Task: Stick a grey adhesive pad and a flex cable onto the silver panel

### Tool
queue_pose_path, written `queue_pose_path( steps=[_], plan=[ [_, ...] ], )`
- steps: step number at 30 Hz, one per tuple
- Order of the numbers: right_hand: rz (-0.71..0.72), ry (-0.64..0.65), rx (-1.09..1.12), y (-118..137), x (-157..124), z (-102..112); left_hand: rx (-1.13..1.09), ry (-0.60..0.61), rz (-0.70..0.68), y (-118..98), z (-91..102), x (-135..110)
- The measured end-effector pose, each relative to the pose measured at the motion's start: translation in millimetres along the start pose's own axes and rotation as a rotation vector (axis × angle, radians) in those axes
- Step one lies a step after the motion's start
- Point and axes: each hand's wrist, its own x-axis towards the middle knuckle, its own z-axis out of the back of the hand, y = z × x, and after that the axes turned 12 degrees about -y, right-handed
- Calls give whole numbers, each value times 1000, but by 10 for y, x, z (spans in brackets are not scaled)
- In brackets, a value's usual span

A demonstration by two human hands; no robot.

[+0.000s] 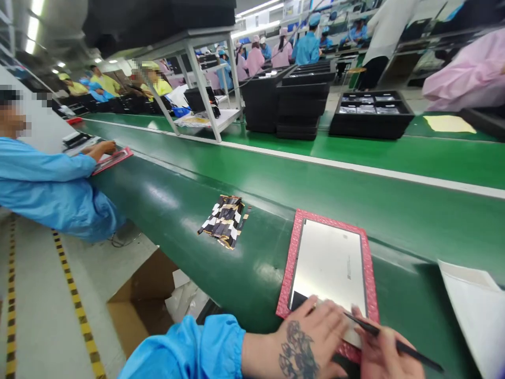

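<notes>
A green tabletop carries a red mat, near right. Dark strips lie bunched to its left.

Panel partly hidden; print illegible

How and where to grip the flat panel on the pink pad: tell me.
Probably best: grip the panel by both long edges, toward the far end, one hand from each side. It lies flat on the pink pad, its edges are bare there, and the left hand covers part of the near end. Set down the black tool in the right hand first.
</notes>
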Motion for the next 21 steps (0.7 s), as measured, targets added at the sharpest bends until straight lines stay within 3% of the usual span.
queue_pose_path(
  steps=[3, 6, 12, 18, 20, 21],
  plan=[
    [-95, -90, 60, 3, -23, -40, -186, 44, 96, -8, -13, -188],
    [-83, -189, 36, 52, -41, -24, -314, 59, 138, -22, -18, -280],
    [-130, -207, -5, 82, -62, -10, -317, 32, 171, 1, 3, -269],
    [-94, -188, -44, 32, -53, -12, -197, -74, 24, 71, 65, -408],
    [-111, -187, -47, 18, -46, -3, -287, -107, -26, 223, 163, -444],
    [-121, -197, -46, 13, -43, 1, -359, -111, 18, 351, 225, -459]
  ],
)
